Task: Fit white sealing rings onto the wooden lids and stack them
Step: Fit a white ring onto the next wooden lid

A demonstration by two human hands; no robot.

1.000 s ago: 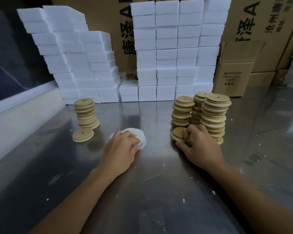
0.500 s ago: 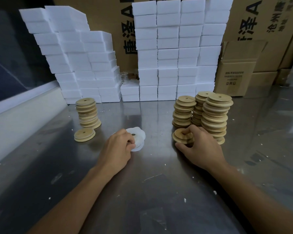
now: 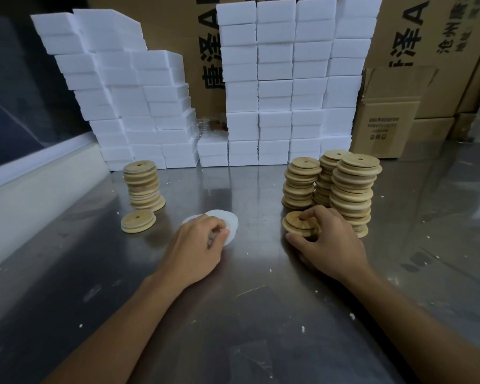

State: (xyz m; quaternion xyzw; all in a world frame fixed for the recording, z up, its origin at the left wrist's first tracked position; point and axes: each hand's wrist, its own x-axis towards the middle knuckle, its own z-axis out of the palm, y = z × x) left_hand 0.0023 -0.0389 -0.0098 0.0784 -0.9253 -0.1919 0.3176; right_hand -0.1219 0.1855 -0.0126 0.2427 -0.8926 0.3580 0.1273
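Observation:
White sealing rings (image 3: 230,224) lie in a small pile at the table's middle. My left hand (image 3: 196,245) sits on the pile's near side, its fingertips pinching a ring. A low pile of wooden lids (image 3: 295,221) lies to the right; my right hand (image 3: 326,239) grips the top lid, thumb at its near edge, fingers over it. Behind it rise three tall stacks of wooden lids (image 3: 351,189). At the left stands another lid stack (image 3: 143,187) with a single lid (image 3: 138,220) in front of it.
White foam blocks (image 3: 286,87) are piled in walls along the back of the steel table (image 3: 233,314). Cardboard boxes (image 3: 383,120) stand behind and at the right. A pale ledge (image 3: 25,187) runs along the left edge. White crumbs dot the tabletop.
My left hand has slid back off the ring pile toward me, curling its fingers onto a ring. My right hand has stayed on the low lid pile.

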